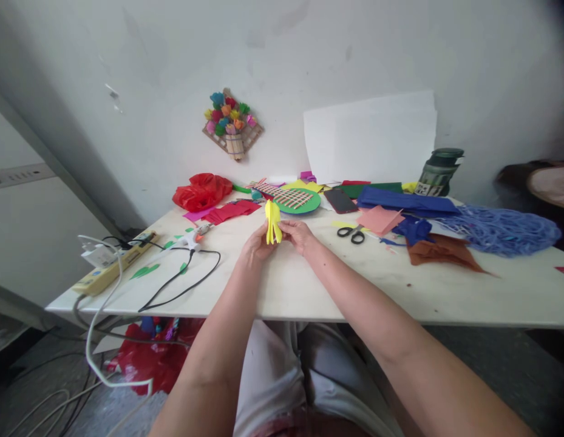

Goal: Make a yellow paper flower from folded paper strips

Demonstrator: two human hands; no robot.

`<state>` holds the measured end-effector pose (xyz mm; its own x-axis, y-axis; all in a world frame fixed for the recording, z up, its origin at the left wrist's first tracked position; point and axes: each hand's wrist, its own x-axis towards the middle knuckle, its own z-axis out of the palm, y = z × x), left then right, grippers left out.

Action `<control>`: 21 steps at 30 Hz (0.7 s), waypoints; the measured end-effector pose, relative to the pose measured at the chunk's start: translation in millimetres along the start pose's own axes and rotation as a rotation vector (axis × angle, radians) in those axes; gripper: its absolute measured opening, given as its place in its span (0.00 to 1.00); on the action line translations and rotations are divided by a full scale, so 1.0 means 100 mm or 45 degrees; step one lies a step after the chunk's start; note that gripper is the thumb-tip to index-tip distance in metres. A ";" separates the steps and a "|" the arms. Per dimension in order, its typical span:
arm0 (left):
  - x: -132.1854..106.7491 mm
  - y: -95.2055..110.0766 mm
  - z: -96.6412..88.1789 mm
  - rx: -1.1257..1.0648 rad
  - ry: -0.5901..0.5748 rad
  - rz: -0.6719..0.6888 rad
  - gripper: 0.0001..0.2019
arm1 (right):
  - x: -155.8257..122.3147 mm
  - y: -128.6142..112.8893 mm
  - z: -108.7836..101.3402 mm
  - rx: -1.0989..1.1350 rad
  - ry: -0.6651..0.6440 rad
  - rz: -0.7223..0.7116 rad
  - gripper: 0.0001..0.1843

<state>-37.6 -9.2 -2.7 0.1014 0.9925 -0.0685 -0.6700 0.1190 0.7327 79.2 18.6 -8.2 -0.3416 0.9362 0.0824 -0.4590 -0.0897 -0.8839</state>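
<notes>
A folded yellow paper piece (273,222), with several layers fanned like petals, is held upright above the middle of the white table (304,291). My left hand (258,244) is closed on its left lower side. At its right edge my right hand (296,235) also pinches the paper, fingers bent. Behind the hands lies a green round board (309,205) with a lattice of thin sticks on it. Black-handled scissors (352,233) rest to the right of my right hand. A hot glue gun (193,237) lies to the left, its black cord looping over the table.
A power strip (113,267) with plugs and cables runs along the left edge. Red paper (231,211), a red plastic bag (203,191), a phone (340,200), pink paper (379,220), blue string (504,230) and a dark bottle (439,173) line the back and right.
</notes>
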 end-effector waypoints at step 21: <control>-0.07 0.00 0.10 -0.033 0.066 0.000 0.06 | 0.00 0.02 0.00 -0.091 -0.007 -0.058 0.18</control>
<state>-31.4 -16.7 4.8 0.0639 0.9925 -0.1039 -0.6890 0.1192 0.7149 78.6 18.4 -9.8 -0.3266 0.9368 0.1255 -0.4142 -0.0225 -0.9099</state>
